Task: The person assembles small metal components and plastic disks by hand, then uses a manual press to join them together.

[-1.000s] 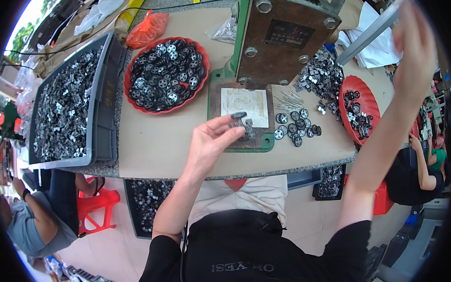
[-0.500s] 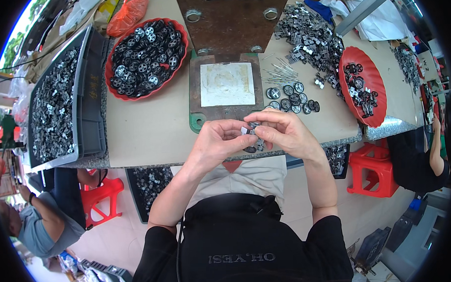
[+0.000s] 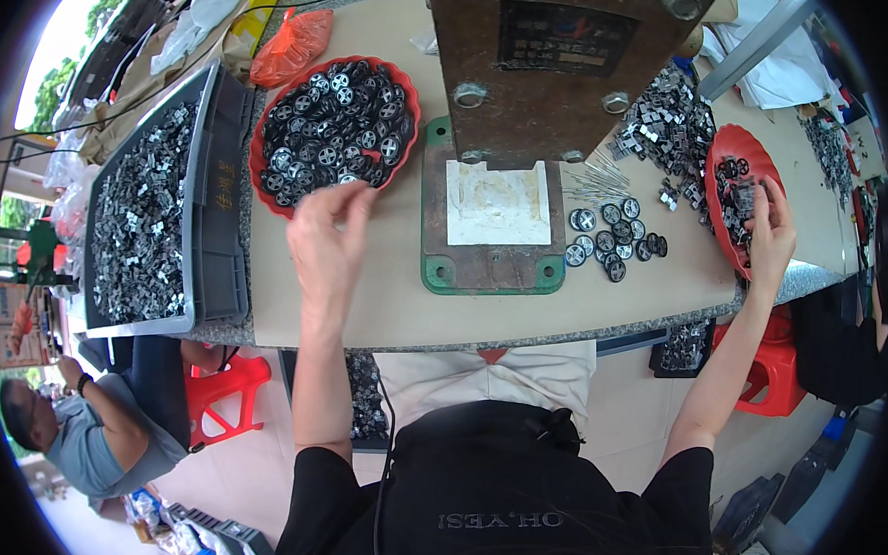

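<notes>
brown paper (image 3: 386, 304) covers the speckled worktop, and to the left a person (image 3: 107, 426) in a grey-blue top sits beside a red stool (image 3: 228, 393). on the paper, the left hand (image 3: 327, 238) hangs by the near rim of a red scalloped bowl (image 3: 255, 167) heaped with black wheels (image 3: 336, 125) that have silvery spoked hubs. its thumb and fingers are bent and drawn close together, with little gap between them; blur hides the tips, so i cannot tell whether they have hold of a wheel or touch the rim. well apart from it, the right hand (image 3: 773, 239) reaches into a second red bowl (image 3: 755, 151), half open, with its fingertips and thumb at a small dark grey part (image 3: 742, 199). whether that part is pinched or only touched i cannot tell.

between the hands stands a press (image 3: 541, 118) with a brown steel body, a green base (image 3: 493, 281) and a white pad (image 3: 498, 212) on it. just right of the base lie loose wheels (image 3: 616, 237), thin metal pins (image 3: 597, 182) and a heap of small grey and black pieces (image 3: 666, 123).
</notes>
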`<act>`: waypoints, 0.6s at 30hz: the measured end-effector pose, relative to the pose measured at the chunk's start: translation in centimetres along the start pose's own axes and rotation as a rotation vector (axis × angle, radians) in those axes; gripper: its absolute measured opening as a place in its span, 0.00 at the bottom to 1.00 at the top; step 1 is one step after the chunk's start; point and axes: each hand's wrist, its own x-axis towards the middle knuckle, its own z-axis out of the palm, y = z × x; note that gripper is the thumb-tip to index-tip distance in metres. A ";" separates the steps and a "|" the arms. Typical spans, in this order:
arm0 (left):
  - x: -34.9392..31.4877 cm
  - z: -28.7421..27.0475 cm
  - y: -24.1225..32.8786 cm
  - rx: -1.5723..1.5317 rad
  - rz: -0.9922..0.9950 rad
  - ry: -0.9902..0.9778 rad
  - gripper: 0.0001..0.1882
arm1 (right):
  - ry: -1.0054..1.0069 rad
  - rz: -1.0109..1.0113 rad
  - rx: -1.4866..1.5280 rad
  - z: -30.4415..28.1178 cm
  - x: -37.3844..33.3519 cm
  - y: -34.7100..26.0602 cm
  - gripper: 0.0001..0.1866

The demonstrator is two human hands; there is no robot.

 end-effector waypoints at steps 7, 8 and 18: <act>3.8 0.5 -5.0 0.365 -0.147 -0.210 0.16 | 0.157 -0.378 -0.211 0.3 -1.1 -0.5 0.15; 4.1 0.5 -5.1 0.360 -0.188 -0.255 0.16 | 0.123 -0.419 -0.145 0.9 -2.5 -1.4 0.14; 4.1 0.1 -3.6 0.184 -0.205 -0.180 0.10 | -0.695 -0.279 0.087 8.8 -10.9 -6.5 0.09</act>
